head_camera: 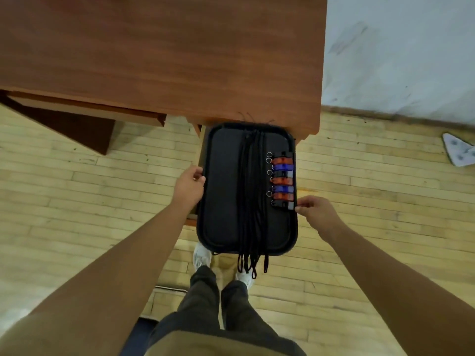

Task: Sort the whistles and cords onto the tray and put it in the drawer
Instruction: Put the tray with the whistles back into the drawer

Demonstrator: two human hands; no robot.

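A black tray is held level below the front edge of the wooden desk, its far end just under the desk top. A bundle of black cords runs lengthwise down its middle, with loops hanging over the near rim. Several whistles, black, orange and blue with metal rings, lie in a column along the right side. My left hand grips the tray's left rim. My right hand pinches the right rim beside the nearest whistle. A drawer's wooden edge shows beneath the tray's left side.
Pale wood-plank floor lies all around. My legs and white shoes stand just below the tray. A desk panel juts out at the left. A white wall rises at the right, with a white object on the floor near it.
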